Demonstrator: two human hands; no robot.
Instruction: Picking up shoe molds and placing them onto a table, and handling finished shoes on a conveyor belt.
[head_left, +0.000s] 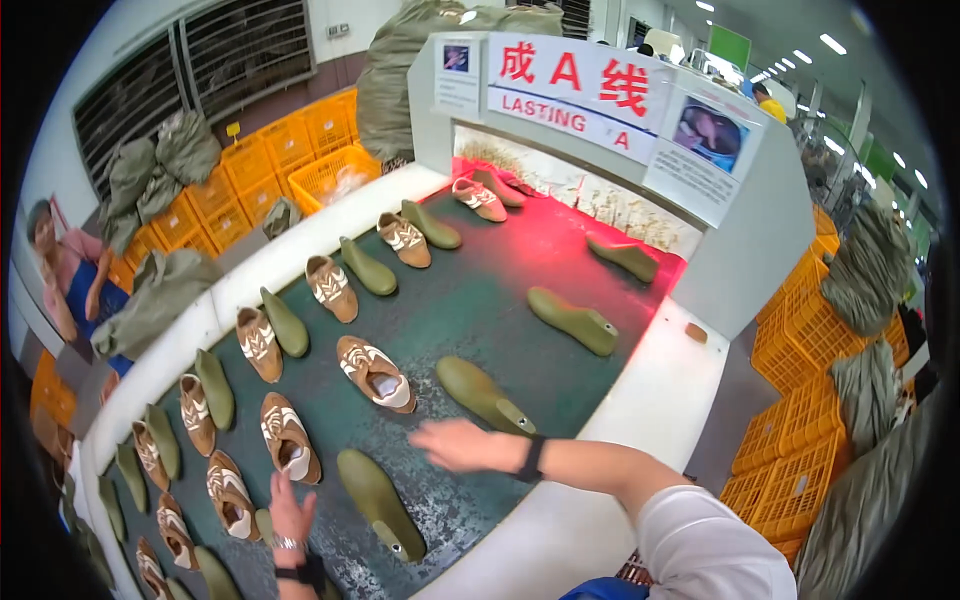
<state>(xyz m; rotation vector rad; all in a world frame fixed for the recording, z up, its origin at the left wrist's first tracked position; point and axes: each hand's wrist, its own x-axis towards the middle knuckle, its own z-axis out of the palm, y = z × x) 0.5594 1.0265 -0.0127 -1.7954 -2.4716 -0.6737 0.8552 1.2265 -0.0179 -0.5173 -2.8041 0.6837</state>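
My left hand [290, 512], fingers spread, is at the heel end of a brown and white shoe upper [286, 436]; I cannot tell whether they touch. Another upper [228, 492] lies to its left. My right hand [458, 444] reaches in from the right, fingers stretched and holding nothing. It hovers between an upper with a pale lining [374, 372] and a green shoe last [484, 394]. A second green last [380, 504] lies between my two forearms. Dark bands circle both wrists. Everything rests on a worn dark green conveyor belt [440, 310].
More uppers and lasts line the far left of the belt. Ahead stands a grey machine housing [780, 230] with a red-lit, fringed opening. White rails [250, 280] edge the belt. Orange crates [800, 420] and green sacks flank both sides. A person in a blue apron [85, 295] is at far left.
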